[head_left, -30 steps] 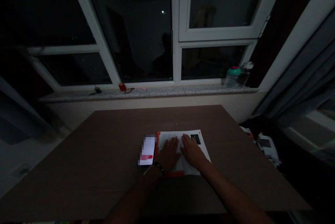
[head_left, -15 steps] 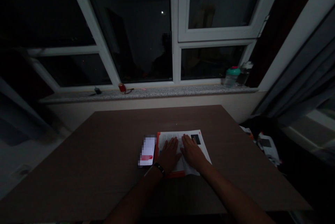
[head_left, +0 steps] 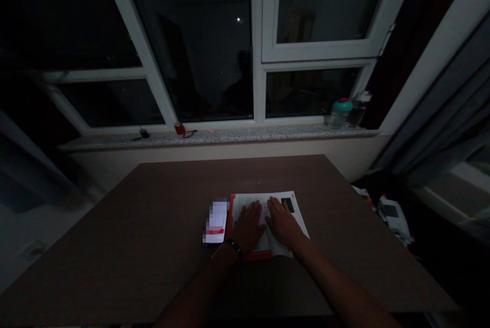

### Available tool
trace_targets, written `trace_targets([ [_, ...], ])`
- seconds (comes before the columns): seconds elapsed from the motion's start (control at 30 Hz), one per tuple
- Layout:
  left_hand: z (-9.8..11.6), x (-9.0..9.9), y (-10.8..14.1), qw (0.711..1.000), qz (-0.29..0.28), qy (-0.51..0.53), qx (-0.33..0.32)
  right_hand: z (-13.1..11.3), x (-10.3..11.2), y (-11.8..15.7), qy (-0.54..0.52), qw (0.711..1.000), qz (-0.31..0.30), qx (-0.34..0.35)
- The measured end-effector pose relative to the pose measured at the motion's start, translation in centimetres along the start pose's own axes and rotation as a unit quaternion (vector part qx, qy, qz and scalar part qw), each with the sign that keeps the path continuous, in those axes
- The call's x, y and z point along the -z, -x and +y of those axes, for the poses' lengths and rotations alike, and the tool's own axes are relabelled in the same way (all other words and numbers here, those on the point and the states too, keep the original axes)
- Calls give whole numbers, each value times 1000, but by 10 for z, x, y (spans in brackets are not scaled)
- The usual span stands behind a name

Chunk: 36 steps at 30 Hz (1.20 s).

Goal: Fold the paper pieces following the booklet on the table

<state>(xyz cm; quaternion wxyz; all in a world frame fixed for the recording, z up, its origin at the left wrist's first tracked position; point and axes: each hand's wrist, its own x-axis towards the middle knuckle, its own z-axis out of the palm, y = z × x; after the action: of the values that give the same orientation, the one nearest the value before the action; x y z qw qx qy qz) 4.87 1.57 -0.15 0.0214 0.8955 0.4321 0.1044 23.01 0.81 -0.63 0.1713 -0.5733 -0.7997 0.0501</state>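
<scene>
An open book point(head_left: 239, 198) with a red-orange cover edge lies on the brown table point(head_left: 184, 185). My left hand point(head_left: 248, 227), a dark band point(head_left: 234, 247) round its wrist, rests flat on the left page with the fingers stretched out. On the right page lies my right hand point(head_left: 284, 225), also flat, fingers extended beside a small dark picture point(head_left: 288, 205). The palms cover much of the print. Left of the book, close to its edge, is a phone point(head_left: 217, 220) with its screen lit.
Behind the table runs a speckled stone windowsill point(head_left: 237, 136). It bears a red can-like object point(head_left: 179, 129), a small dark bottle point(head_left: 144, 133), a teal-lidded bottle point(head_left: 340, 112) and a clear bottle point(head_left: 358, 108). Papers point(head_left: 396, 218) lie beyond the table's right edge.
Both hands stay flat on the open book. The whole view has shifted very slightly; nothing else has visibly moved.
</scene>
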Motion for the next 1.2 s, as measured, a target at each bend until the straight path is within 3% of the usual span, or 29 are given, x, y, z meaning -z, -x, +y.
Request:
trace_targets([
  [0.33,-2,15,-3,999,33,36,-20,5,4,0,-24,999,24,30],
  [0.6,-2,7,3,999,2,35,-25,7,3,-1,-20,999,33,26],
  [1.2,3,1,1,1000,1,4,11,3,-1,2,29,999,11,13],
])
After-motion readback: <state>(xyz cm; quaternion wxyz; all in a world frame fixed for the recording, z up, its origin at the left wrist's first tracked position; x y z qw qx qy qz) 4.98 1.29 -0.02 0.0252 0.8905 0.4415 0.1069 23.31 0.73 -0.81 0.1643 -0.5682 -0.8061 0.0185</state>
